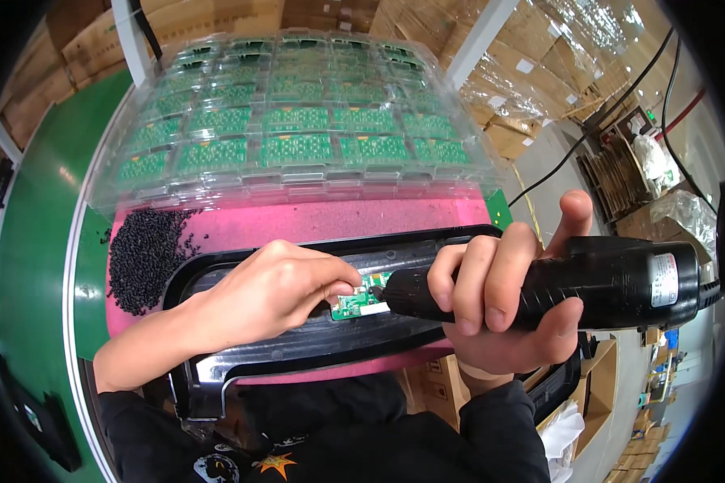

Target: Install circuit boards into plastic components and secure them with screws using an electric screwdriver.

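Observation:
My right hand (499, 314) grips a black electric screwdriver (612, 282) lying almost level, its nose pointing left. The nose meets a small green circuit board (361, 302), and covers the board's right part. My left hand (274, 286) is closed in a pinch, thumb and fingertips at the board's left end. Whether something tiny is also between those fingers is hidden. Beneath the board is a long black plastic housing (298, 350) with a raised rim, lying across the pink mat (314, 221).
Stacked clear plastic trays (298, 173) with several green circuit boards stand behind the housing. A heap of small black screws (145, 262) lies on the mat's left. Cartons (511, 129) in plastic wrap are at the back right. A cable (556, 169) hangs at right.

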`<state>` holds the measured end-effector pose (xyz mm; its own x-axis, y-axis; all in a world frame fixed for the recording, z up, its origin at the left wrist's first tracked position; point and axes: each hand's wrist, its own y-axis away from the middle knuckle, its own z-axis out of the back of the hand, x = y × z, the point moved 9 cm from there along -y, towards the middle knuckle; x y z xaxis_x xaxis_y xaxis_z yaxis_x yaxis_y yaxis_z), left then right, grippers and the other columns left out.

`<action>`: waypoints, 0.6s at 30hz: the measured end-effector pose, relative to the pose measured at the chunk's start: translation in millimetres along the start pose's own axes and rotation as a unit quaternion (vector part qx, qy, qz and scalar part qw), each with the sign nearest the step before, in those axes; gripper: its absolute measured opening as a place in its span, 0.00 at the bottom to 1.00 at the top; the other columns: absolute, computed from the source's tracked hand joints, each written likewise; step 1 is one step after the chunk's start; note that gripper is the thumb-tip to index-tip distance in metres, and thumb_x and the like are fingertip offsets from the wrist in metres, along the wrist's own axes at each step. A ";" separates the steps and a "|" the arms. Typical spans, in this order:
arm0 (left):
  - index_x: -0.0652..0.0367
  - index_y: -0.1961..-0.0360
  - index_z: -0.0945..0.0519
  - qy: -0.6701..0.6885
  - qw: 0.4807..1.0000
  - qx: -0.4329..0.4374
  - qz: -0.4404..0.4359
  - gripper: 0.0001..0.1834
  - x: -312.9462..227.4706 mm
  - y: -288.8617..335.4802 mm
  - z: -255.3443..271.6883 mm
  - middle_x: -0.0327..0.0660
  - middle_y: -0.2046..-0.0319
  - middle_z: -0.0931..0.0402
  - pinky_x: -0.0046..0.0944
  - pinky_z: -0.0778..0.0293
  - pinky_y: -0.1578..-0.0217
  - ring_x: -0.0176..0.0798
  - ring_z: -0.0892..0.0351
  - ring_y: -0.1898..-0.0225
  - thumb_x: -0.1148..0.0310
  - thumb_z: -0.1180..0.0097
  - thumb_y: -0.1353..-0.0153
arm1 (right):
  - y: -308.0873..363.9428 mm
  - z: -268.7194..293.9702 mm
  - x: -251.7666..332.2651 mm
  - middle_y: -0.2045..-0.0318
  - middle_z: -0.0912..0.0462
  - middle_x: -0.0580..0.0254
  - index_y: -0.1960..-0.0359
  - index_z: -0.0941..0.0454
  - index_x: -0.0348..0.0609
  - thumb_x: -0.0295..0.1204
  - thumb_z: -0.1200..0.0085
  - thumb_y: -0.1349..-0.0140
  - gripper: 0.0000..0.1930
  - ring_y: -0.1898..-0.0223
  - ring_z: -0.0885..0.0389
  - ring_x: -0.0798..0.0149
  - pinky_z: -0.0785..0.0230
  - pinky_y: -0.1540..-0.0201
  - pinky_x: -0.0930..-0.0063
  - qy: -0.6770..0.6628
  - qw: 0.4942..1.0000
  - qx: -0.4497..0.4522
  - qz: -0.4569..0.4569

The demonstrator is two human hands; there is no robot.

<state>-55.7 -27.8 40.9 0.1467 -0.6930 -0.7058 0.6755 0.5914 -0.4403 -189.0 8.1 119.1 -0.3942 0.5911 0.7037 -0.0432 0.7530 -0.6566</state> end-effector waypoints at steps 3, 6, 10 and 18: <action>0.67 0.66 0.20 -0.003 0.998 0.053 0.035 0.08 -3.6 -0.7 -3.4 0.47 0.73 0.19 0.37 0.23 0.75 0.44 0.17 0.74 0.74 0.35 0.45 | 0.7 -2.2 -3.5 0.83 0.33 0.74 0.30 0.49 0.54 0.51 0.51 0.33 0.34 0.87 0.35 0.74 0.38 0.78 0.74 -0.033 0.999 0.014 0.002; 0.67 0.66 0.20 0.004 0.999 0.025 0.029 0.08 -5.1 -0.9 1.7 0.46 0.74 0.20 0.39 0.25 0.76 0.46 0.19 0.75 0.75 0.34 0.46 | 1.8 -5.5 -6.7 0.83 0.33 0.74 0.30 0.49 0.55 0.51 0.52 0.32 0.34 0.86 0.34 0.74 0.38 0.77 0.74 -0.044 0.999 0.026 -0.003; 0.66 0.67 0.21 -0.032 0.999 0.017 -0.023 0.08 -5.3 1.3 -0.3 0.46 0.75 0.22 0.41 0.26 0.76 0.49 0.20 0.75 0.76 0.35 0.46 | 2.1 -7.1 -12.7 0.82 0.32 0.74 0.30 0.48 0.55 0.51 0.52 0.32 0.34 0.86 0.33 0.74 0.37 0.76 0.74 -0.033 0.999 0.025 -0.016; 0.61 0.67 0.23 -0.105 0.992 -0.005 -0.076 0.08 -11.1 1.6 0.3 0.43 0.76 0.21 0.44 0.28 0.79 0.46 0.20 0.75 0.70 0.37 0.44 | 1.6 -3.0 -17.3 0.81 0.33 0.74 0.32 0.45 0.55 0.51 0.53 0.31 0.31 0.85 0.35 0.74 0.37 0.75 0.73 -0.054 0.998 -0.001 -0.016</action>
<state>-56.1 -19.3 48.1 0.1910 -0.8443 -0.5006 0.6945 0.4767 -0.5390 -179.6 0.0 106.6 -0.4884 0.5317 0.6919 -0.0563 0.7721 -0.6330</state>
